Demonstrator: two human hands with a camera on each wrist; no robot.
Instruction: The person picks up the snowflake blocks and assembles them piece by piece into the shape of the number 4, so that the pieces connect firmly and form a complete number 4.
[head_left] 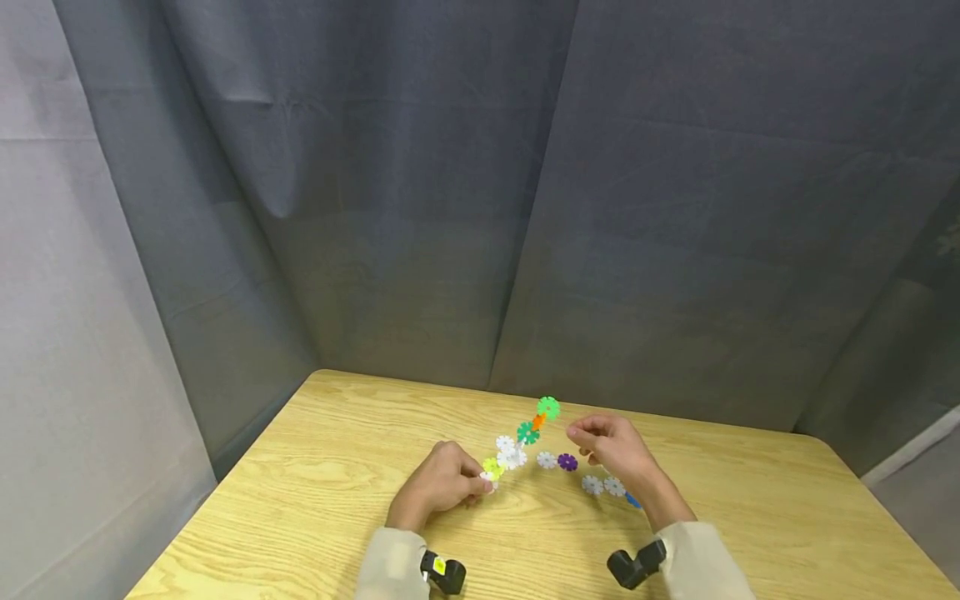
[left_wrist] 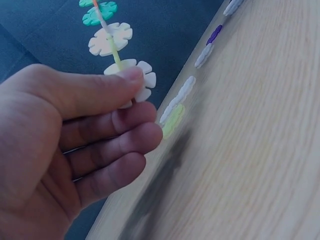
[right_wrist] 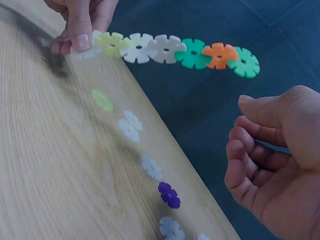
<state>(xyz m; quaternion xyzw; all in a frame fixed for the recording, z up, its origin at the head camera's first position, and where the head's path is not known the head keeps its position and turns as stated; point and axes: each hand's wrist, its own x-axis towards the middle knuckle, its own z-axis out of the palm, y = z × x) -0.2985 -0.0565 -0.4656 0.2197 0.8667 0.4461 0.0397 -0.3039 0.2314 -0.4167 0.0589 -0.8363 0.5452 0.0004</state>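
My left hand [head_left: 442,479] pinches a white flower-shaped interlocking disc [left_wrist: 148,81] between thumb and fingers. It is the near end of a raised chain of slotted discs: a yellow disc [right_wrist: 115,39], two whitish discs [right_wrist: 138,56], a green disc [right_wrist: 193,61], an orange disc [right_wrist: 220,49] and a lighter green disc [right_wrist: 246,69] at the far tip. Across from that tip is my right hand [right_wrist: 280,160], fingers loosely curled, nothing visible in them. In the head view, the right hand [head_left: 617,446] hovers above the table, apart from the chain.
On the wooden table [head_left: 300,500] lie loose discs: a yellow-green one [right_wrist: 102,100], overlapping white ones [right_wrist: 130,126], a white one [right_wrist: 151,166], a purple one [right_wrist: 169,195], more white ones [head_left: 592,485] and a blue one [head_left: 633,500]. A grey curtain [head_left: 405,208] hangs behind the table's far edge.
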